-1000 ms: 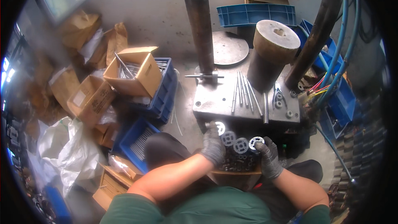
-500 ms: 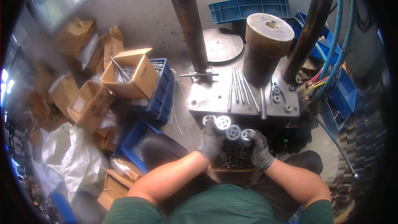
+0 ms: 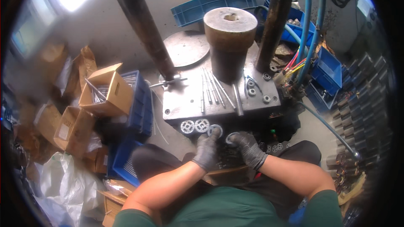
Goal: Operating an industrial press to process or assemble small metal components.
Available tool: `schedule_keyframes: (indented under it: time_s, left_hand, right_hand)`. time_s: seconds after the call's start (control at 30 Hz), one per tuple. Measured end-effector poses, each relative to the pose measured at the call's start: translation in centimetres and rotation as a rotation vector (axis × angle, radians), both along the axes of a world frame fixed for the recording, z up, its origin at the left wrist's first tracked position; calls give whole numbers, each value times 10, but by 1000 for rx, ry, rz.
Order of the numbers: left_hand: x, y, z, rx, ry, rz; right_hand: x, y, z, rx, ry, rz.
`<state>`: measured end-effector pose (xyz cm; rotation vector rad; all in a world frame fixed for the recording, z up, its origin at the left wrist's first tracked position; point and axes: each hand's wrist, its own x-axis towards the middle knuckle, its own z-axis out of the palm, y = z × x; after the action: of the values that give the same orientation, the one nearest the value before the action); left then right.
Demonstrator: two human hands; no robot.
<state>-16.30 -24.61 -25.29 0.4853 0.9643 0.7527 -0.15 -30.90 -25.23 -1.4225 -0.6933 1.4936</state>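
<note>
Four-slotted round metal discs, several in a row, run along the near side of a steel press bed (image 3: 181,108). Two of them, a left disc (image 3: 187,126) and the disc beside it (image 3: 202,125), are untouched. My gloved left hand (image 3: 206,152) is closed with its thumb on a third disc (image 3: 214,128). Just to its right, my gloved right hand (image 3: 249,148) pinches a fourth disc (image 3: 229,138), partly covered by thumb and fingers. Both hands are low in front of the bed, a small gap between them. What lies under the discs is dark and hard to make out.
Thin metal rods (image 3: 210,88), pliers (image 3: 254,83) and small rings (image 3: 266,98) lie on the bed. A heavy steel cylinder (image 3: 229,46) stands there between two dark columns (image 3: 143,25). Left are a box of rods (image 3: 107,94) and blue crates (image 3: 141,109); right, hoses (image 3: 309,38).
The view has swung, so the bed appears further left. My left hand has gone from the leftmost disc to the third one, closer to my right hand, which still holds the rightmost disc.
</note>
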Motion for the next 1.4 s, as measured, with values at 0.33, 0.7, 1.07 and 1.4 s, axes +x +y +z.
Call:
schedule_keyframes:
  time_s: [0.33,0.7,1.07,1.4]
  left_hand:
    - [15,31,-72,-24,-282,-168]
    - [20,39,-50,1399,751,-668]
    - [34,-39,5,484,173,-895]
    - [41,-46,-9,724,242,-939]
  right_hand:
    - [41,-54,-4,-326,409,-88]
    - [39,-48,37,121,395,-42]
    - [36,-33,50,429,-185,-199]
    - [35,-27,66,506,-310,-241]
